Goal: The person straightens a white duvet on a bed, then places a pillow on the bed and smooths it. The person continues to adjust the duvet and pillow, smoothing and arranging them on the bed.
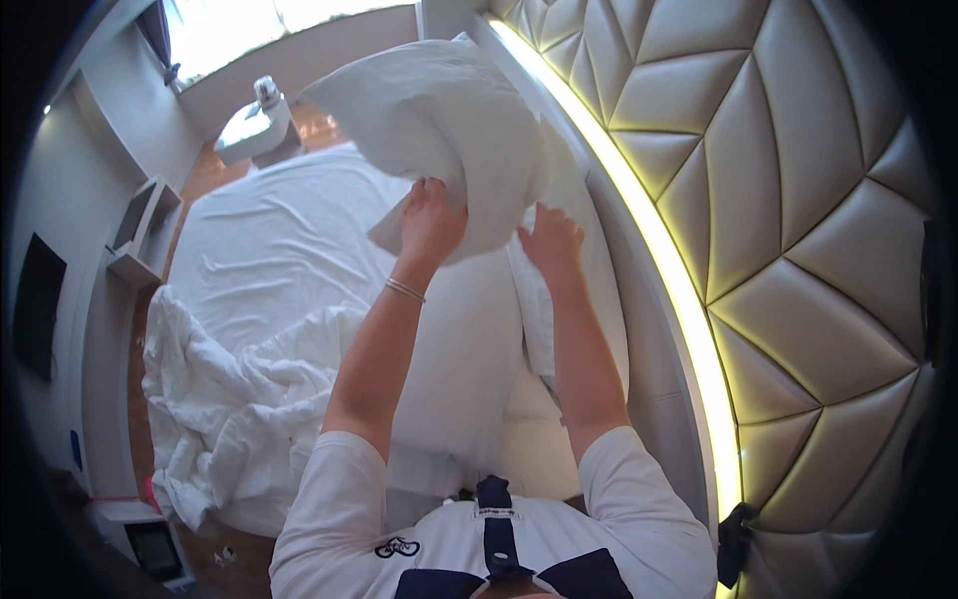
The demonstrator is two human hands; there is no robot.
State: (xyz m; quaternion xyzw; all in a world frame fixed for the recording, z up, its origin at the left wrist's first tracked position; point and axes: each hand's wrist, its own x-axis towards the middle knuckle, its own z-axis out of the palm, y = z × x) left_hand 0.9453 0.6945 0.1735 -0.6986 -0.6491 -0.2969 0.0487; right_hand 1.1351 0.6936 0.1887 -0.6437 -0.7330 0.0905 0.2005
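A white pillow (449,110) is held up over the head end of the bed, its near edge sagging. My left hand (434,220) is closed on the pillow's near edge, bunching the cloth. At the pillow's near right corner is my right hand (552,240), its fingers curled in against the white fabric; the fingertips are partly hidden. Beneath and beside my right arm, more white pillows (589,260) rest along the headboard side. Under my left forearm lies smooth white bedding (454,339).
A rumpled white duvet (249,389) is heaped at the near left of the bed, on a creased white sheet (269,230). A padded wall (788,200) with a glowing light strip (654,230) runs along the right. A white side table (254,130) stands beyond the bed.
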